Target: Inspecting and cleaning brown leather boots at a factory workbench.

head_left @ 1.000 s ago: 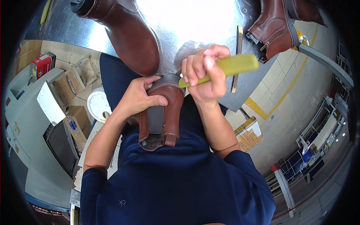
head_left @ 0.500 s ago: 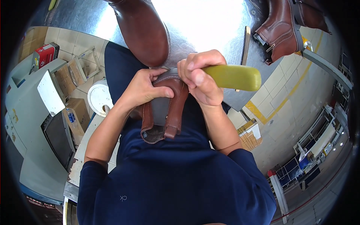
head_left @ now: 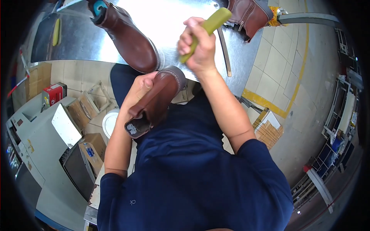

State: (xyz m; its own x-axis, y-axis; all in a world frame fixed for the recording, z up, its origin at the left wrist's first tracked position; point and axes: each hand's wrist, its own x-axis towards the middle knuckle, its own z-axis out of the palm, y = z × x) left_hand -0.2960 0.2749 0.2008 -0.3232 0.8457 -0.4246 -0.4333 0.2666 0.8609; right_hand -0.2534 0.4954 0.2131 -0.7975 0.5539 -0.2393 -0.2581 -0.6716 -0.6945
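My left hand [head_left: 139, 89] is closed around a brown leather boot [head_left: 160, 89] above my lap. The boot's dark sole edge and heel point up and away, and its shaft opening faces my body. My right hand [head_left: 199, 46], lifted over the table's near edge, grips a smooth yellow-green bar-shaped tool [head_left: 219, 20]. The tool stands apart from the boot, slightly blurred; its lower end shows below my fist, and I cannot make out its exact kind. A second brown boot [head_left: 135, 48] lies on the metal table [head_left: 177, 17], just beyond my left hand.
Another brown boot with a zip [head_left: 250, 17] is at the table's far right. A thin wooden strip [head_left: 224, 54] lies nearby. At the far left rests a yellow-green piece [head_left: 56, 32]. Left of me are a cardboard box [head_left: 94, 144] and a white bucket [head_left: 110, 122].
My right hand has lifted the yellow-green tool off the boot, up and away over the table. The boot in my left hand has turned and tilted, showing its side. My view has shifted.
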